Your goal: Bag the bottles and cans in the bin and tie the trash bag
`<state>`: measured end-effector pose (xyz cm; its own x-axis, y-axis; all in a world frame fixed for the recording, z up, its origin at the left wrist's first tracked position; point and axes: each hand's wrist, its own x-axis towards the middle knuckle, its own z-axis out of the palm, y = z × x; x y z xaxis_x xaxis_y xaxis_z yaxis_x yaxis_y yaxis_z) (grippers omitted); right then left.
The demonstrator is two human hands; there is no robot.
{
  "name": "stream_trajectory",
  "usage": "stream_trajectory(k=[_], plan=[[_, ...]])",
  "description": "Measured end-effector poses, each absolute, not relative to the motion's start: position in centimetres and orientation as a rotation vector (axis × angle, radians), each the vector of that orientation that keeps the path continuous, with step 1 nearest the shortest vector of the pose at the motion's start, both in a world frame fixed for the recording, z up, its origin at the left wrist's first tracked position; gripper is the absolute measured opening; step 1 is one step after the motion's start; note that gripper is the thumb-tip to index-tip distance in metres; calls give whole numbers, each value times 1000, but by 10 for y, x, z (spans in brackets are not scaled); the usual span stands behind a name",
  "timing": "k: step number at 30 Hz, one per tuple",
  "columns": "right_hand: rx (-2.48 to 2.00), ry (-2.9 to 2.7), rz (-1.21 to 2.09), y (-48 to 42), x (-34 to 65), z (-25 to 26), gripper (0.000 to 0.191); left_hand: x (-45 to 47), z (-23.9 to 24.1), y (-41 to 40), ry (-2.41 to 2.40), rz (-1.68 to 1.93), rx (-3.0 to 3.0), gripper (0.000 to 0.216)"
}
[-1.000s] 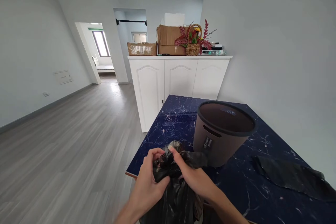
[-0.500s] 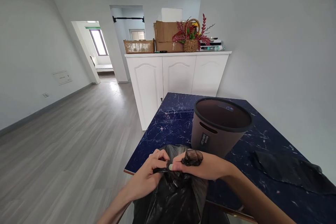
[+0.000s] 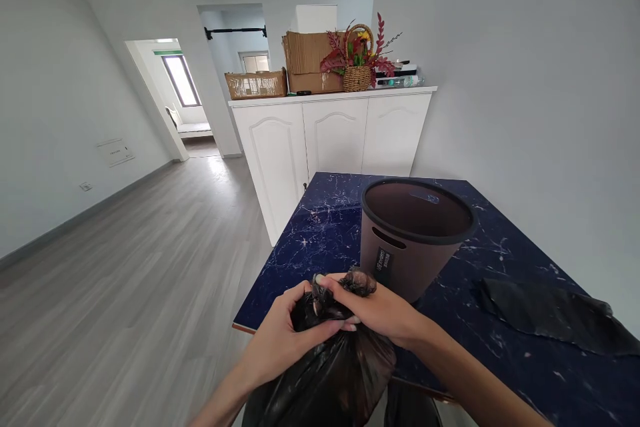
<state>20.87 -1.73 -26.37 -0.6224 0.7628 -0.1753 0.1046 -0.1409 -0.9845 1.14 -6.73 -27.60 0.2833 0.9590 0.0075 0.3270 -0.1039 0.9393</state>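
A full-looking black garbage bag (image 3: 325, 380) hangs at the near edge of the blue table, its neck gathered between my hands. My left hand (image 3: 287, 330) is closed round the left side of the bunched plastic, thumb stretched across the front. On the other side my right hand (image 3: 373, 307) grips the neck, its thumb pressed on top and a loose flap of plastic over the back of the hand. Just beyond stands a brown trash can (image 3: 415, 233) with a black rim, upright. What the bag contains is hidden.
The dark blue marbled table (image 3: 320, 227) extends ahead of me. A folded black bag (image 3: 550, 313) lies at its right. Behind stands a white cabinet (image 3: 335, 133) bearing a cardboard box (image 3: 310, 60) and a flower basket (image 3: 357, 77). A grey wall rises at the right.
My hands have shifted their grip on the bag's neck. The left thumb now reaches across the front, and the right thumb has moved up over the gathered plastic. The view has tilted slightly.
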Motion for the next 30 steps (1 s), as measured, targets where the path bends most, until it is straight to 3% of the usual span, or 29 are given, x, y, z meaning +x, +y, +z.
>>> stream_trajectory(k=[4,10,23,25,30], plan=[[-800,-1561,1973,-15,210,-268,57,5,-277,-62,1286,819,1754,6],[-833,-1799,1917,-10,220,-265,53,1,-274,-57,1278,779,2038,21],[-641,-1978,1855,-5,225,-257,49,-2,-276,-55,1056,852,1482,21],[-617,-2061,1764,-8,225,-253,45,-2,-277,-55,1083,884,1427,18],[-785,-2098,1293,-18,220,-260,12,-2,-275,-57,1158,922,1455,9]])
